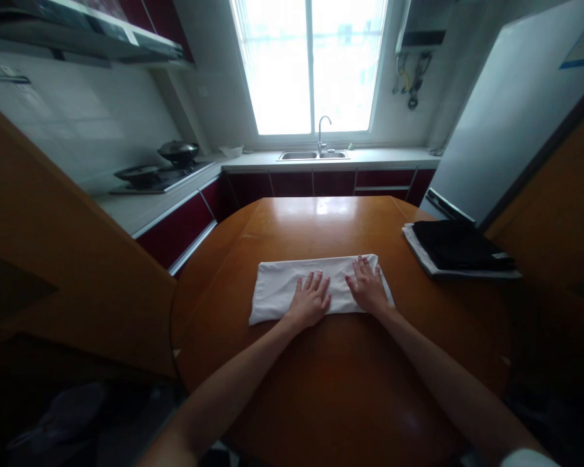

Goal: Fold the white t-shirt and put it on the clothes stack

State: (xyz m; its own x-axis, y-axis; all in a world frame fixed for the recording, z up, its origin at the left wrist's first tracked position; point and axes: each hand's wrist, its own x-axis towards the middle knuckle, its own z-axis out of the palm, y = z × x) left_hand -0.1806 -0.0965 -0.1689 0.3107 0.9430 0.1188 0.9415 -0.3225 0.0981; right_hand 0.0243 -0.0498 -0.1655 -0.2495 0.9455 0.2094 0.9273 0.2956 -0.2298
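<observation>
A white cloth [275, 292], folded into a long flat rectangle, lies across the middle of the wooden table [321, 370]. It looks like a folded garment, though its exact kind does not show. My left hand [310, 301] rests palm down on the cloth's middle near the front edge, fingers spread. Toward the cloth's right end, my right hand [368, 287] is laid flat with its fingers stretched forward. Neither hand grips the fabric. Slight wrinkles run over the cloth between and beside the hands.
A stack of folded clothes [460, 245], black over white, sits at the table's right side. Beyond the table are a counter with a sink [299, 155] and faucet. Pans stand on the stove [168, 178] at left. A fridge [506, 104] stands at right.
</observation>
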